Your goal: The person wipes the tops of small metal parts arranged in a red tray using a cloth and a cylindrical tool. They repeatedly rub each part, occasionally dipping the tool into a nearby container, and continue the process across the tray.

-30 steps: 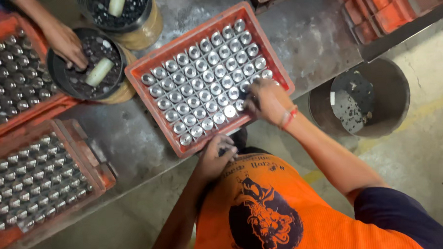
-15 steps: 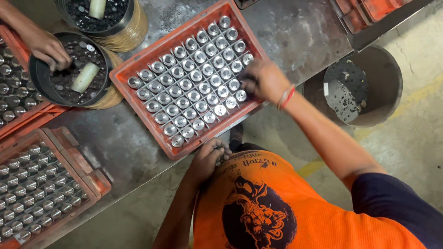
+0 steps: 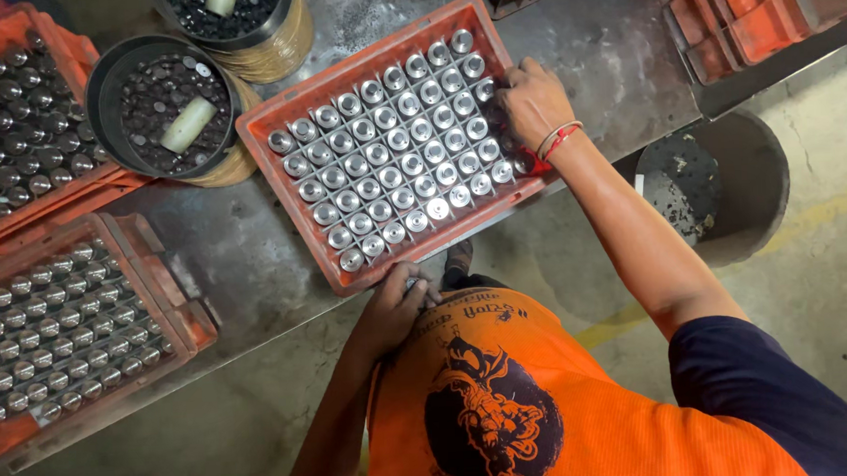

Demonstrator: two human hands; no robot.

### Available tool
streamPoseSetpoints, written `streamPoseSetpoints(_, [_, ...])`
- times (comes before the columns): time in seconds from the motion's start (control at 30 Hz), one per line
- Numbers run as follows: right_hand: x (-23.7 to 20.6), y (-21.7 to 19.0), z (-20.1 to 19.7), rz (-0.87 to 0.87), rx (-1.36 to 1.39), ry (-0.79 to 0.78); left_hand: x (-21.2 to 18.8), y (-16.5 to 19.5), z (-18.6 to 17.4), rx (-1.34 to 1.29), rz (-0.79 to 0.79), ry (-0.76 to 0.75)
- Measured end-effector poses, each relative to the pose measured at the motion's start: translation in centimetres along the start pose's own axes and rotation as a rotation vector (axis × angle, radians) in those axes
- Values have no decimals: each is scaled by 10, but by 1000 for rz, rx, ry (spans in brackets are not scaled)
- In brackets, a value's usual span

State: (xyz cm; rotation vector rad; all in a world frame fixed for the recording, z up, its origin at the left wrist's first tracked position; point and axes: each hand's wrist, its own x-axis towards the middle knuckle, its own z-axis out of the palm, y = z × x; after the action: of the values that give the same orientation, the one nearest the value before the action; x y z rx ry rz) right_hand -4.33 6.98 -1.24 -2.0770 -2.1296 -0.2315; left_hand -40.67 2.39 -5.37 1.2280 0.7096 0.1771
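Both hands sit on the orange plastic grid tray (image 3: 277, 154) of shiny metal cylinders (image 3: 395, 139), which lies mid-bench on the grey metal worktop (image 3: 615, 44): left hand (image 3: 395, 309) curled closed on the tray's near rim, right hand (image 3: 532, 100) fingers bent over the far-right corner rows (whether it pinches a cylinder, cannot tell). Left of it: two more orange trays (image 3: 175, 315) of the same parts, a black round tub of dark small pieces (image 3: 103, 85) with a pale stick in it. Right of the tray: stacked empty orange crates (image 3: 766, 9), grey bucket (image 3: 754, 166) on the floor. Judgement: best to keep the rim hand steady so the tray stays flat and touch one cylinder at a time, upright.
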Motion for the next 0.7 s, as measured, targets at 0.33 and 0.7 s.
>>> streamPoseSetpoints(0.33, [-56, -98, -28, 119, 506, 75, 15, -25, -2, -92, -2, 75])
streamPoseSetpoints(0.7, [-78, -142, -20, -176, 1000, -168, 41, -48, -6, -206, -66, 77])
